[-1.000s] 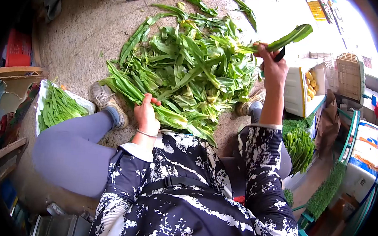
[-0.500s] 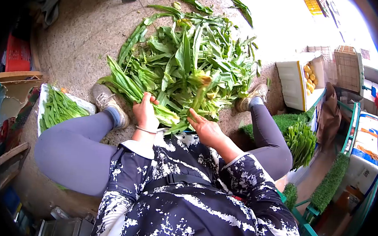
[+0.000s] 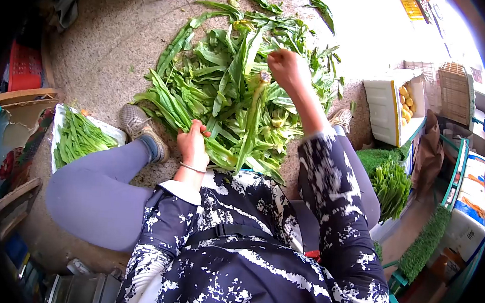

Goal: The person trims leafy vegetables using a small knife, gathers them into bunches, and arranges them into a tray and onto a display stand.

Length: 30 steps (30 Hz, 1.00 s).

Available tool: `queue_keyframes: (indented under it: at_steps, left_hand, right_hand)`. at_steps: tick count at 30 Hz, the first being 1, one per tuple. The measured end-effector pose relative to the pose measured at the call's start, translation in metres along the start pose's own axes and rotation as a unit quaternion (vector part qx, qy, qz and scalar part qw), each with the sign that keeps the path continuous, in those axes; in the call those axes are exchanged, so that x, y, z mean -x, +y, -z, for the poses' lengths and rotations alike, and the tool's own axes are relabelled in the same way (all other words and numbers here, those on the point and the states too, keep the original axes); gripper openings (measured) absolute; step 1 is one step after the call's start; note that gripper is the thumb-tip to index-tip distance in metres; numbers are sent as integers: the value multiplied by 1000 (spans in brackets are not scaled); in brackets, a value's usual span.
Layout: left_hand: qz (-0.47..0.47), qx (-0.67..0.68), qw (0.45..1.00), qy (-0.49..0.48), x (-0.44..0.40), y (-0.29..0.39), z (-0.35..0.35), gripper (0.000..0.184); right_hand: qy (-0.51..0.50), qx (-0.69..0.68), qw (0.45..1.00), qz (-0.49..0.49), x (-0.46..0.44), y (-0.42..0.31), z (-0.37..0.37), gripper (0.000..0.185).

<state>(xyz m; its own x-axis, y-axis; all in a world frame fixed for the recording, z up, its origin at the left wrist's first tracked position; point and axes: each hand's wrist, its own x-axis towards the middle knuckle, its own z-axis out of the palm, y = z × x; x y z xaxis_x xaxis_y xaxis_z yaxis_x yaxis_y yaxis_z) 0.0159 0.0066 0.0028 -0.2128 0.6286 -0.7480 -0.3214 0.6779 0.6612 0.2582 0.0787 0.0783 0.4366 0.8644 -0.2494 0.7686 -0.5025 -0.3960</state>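
My left hand (image 3: pixel 193 147) is closed round a bunch of long green leafy stalks (image 3: pixel 173 108) at the near left side of the leaf pile. Over the middle of the pile (image 3: pixel 209 54) is my right hand (image 3: pixel 286 67), its fingers curled; what they hold, if anything, is hidden. Just left of and below that hand, a pale stalk with a cut end (image 3: pixel 256 105) lies on the loose leaves, pointing away from me.
At the left, a white tray (image 3: pixel 121 137) holds trimmed greens. A white foam box (image 3: pixel 380 112) with yellow produce stands at the right, beside upright greens (image 3: pixel 389 189) and a green rack (image 3: pixel 454 179). My shoes flank the pile.
My right hand held a long leaf out at the right, came down near my left hand, then moved up over the pile. My left hand has kept its bunch.
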Motion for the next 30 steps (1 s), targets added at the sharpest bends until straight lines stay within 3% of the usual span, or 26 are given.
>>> queue_keyframes:
  at_steps: [2, 4, 5, 6, 8, 11, 12, 14, 16, 19, 27, 30]
  left_hand:
    - [0, 4, 1000, -1, 1, 2, 0, 14]
    - [14, -8, 1000, -9, 1, 5, 2, 11]
    - [7, -6, 1000, -4, 3, 7, 1, 11]
    - [0, -4, 1000, 1, 3, 10, 0, 10]
    - [-5, -6, 1000, 8, -3, 7, 4, 9]
    - [-2, -30, 999, -11, -6, 10, 6, 9]
    - [0, -28, 1000, -12, -4, 17, 5, 9]
    - [-66, -54, 996, -7, -2, 35, 1, 7]
    - [-130, -63, 989, -26, -4, 45, 2, 8]
    - [-168, -77, 982, -39, 1, 59, -2, 9]
    - [-156, -115, 980, -36, -13, 42, 5, 9]
    - [-139, -109, 984, -34, -16, 34, 7, 12]
  right_hand:
    - [-160, 87, 979, -96, -46, -7, -24, 46]
    - [-221, 168, 960, -41, -68, -6, -52, 59]
    - [-300, 156, 939, -56, -74, -4, -55, 62]
    - [-352, 165, 920, -47, -73, -13, -50, 56]
    - [-366, 205, 908, -5, -79, -8, -62, 49]
    - [-436, 197, 878, -18, -68, -5, -70, 39]
    - [-436, 199, 877, -19, -58, 1, -73, 39]
    - [-343, 151, 926, 48, -26, 12, -78, 31]
    - [-356, 139, 924, -1, 25, -1, -56, 29]
    - [-296, 180, 937, 47, 91, -8, -63, 24]
    - [-131, 135, 977, 105, 154, 19, -128, 22]
    - [-103, 106, 987, 64, 150, 16, -133, 21]
